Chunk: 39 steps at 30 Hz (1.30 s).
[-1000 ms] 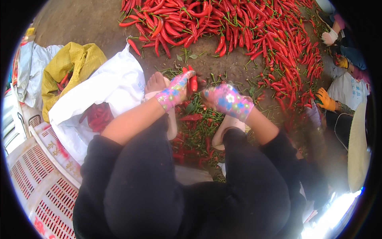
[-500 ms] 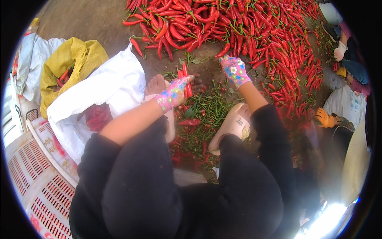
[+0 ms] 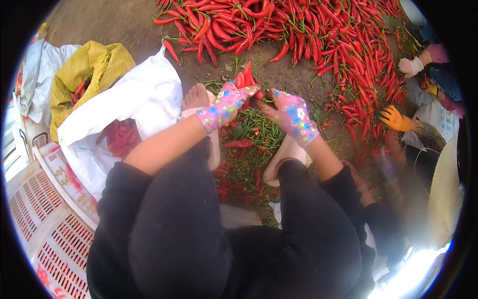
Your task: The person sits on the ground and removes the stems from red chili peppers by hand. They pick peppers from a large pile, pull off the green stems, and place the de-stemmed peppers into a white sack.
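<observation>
The left hand's [image 3: 224,105] grip is clamped on a small bunch of red chili peppers [image 3: 248,73], which jut out beyond the curled fingers, away from the body. Just right of that grip is the right hand [image 3: 295,115], its fingertips drawn close to the bunch; whether they pinch anything I cannot tell. Farther out from the grip, a broad heap of chilies [image 3: 351,60] lies on the bare ground [image 3: 107,22]. Nearer the body, below the grip, green stems [image 3: 264,127] litter the floor, and to its left a white woven sack [image 3: 144,92] gapes over more peppers. Each pod looks light, its glossy skin probably smooth and a little slippery, firm yet likely to snap or bruise if squeezed. Steady it gently around the thick body, and pinch the thin green stalk close to the cap.
</observation>
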{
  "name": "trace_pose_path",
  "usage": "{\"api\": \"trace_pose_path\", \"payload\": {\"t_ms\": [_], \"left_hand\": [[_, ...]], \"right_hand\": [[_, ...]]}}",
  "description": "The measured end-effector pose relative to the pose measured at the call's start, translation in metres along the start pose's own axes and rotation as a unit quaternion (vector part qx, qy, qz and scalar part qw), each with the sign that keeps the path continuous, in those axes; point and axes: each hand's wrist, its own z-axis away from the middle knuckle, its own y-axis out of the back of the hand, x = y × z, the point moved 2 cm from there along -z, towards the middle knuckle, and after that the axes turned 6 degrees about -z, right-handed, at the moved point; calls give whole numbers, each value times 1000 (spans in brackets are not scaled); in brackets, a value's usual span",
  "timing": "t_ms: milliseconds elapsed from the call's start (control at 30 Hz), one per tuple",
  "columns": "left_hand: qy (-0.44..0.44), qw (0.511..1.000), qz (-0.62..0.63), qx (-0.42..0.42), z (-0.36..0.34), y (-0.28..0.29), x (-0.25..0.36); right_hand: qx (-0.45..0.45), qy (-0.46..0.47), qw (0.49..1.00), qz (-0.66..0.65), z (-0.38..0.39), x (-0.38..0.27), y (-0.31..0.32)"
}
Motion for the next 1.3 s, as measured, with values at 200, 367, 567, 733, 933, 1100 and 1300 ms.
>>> {"api": "trace_pose_path", "payload": {"t_ms": [200,367,567,733,933,1100,1300], "left_hand": [[-156,975,-158,-4,3,-5,8],[-35,988,-144,31,9,2,6],[130,977,167,-41,6,1,-5],[101,993,56,-26,2,0,-8],[-158,940,-301,3,2,6,12],[-145,958,-234,74,-2,32,8],[-337,881,-331,-32,-1,40,-16]], "right_hand": [[-1,67,996,57,1,-2,-6],[-38,111,991,68,-4,1,-9],[2,215,972,100,-3,5,-9],[50,216,969,105,9,15,-9],[15,198,980,11,26,27,-10],[-155,95,949,257,7,44,-3],[-14,28,958,284,-103,84,-9]]}}
